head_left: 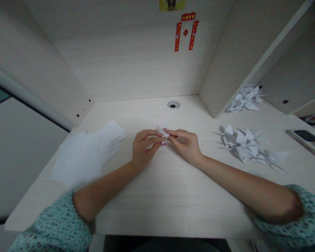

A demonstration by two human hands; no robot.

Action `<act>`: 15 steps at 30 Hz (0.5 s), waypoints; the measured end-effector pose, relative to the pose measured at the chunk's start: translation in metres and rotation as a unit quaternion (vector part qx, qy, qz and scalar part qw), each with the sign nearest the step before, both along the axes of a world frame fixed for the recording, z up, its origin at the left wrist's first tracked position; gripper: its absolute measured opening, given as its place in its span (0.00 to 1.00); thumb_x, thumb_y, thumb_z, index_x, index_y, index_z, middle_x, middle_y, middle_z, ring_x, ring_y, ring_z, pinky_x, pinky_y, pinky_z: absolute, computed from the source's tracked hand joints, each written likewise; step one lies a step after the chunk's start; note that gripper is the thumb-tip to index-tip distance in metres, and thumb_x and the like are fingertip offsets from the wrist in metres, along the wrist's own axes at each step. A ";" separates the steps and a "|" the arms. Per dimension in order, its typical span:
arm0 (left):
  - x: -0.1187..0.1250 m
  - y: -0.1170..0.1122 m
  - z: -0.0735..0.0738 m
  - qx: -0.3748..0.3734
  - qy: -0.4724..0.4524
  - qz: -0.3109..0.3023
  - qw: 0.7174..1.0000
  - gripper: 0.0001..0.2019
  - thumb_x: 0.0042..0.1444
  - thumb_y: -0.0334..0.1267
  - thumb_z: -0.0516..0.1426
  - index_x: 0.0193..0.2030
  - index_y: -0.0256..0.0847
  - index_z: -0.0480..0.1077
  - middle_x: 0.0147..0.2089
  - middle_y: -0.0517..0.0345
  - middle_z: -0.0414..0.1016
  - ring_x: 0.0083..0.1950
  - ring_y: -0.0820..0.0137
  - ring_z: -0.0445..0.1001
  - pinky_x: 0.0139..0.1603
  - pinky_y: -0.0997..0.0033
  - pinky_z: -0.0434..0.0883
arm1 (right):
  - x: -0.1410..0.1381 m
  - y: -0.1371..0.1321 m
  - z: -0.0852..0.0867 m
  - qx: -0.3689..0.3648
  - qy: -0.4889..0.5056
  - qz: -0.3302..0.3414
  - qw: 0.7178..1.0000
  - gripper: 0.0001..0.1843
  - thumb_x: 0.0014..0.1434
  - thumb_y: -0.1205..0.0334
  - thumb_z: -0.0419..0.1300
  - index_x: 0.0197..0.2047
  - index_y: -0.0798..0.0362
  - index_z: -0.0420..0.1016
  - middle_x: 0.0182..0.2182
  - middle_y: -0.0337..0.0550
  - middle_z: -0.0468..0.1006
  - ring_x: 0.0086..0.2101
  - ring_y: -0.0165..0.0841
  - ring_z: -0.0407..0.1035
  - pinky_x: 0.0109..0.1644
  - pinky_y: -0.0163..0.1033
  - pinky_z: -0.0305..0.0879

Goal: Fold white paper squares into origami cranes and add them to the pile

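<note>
A small folded piece of white paper [164, 134] is pinched between my two hands above the middle of the desk. My left hand [146, 147] grips its left side with thumb and fingers closed. From the right, my right hand [186, 142] pinches the paper's other edge between thumb and index finger. Fingertips cover much of the paper, so its exact folded shape is hard to make out. Left of my left hand lies a spread stack of white paper sheets [81, 157]. Right of my right hand, several folded white paper cranes [245, 145] sit in a loose heap.
Another heap of folded paper cranes [248, 98] rests farther back, beside the upright partition [220, 70]. A phone [308, 140] lies at the far right. Behind my hands, a round cable hole [173, 104] is set into the pale wooden desk [160, 199].
</note>
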State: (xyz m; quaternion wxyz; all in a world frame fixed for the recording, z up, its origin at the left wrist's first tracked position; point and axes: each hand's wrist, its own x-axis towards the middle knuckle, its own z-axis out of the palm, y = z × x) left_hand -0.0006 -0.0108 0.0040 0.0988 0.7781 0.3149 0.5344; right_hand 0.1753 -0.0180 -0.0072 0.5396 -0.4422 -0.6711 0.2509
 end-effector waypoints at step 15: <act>0.001 -0.001 -0.001 -0.018 0.008 0.004 1.000 0.11 0.51 0.34 0.62 0.43 0.46 0.76 0.43 0.55 0.78 0.47 0.68 0.75 0.51 0.63 0.72 | 0.000 -0.001 0.000 0.033 0.000 -0.014 0.999 0.13 0.57 0.63 0.59 0.44 0.45 0.80 0.34 0.42 0.82 0.33 0.34 0.74 0.39 0.40 0.69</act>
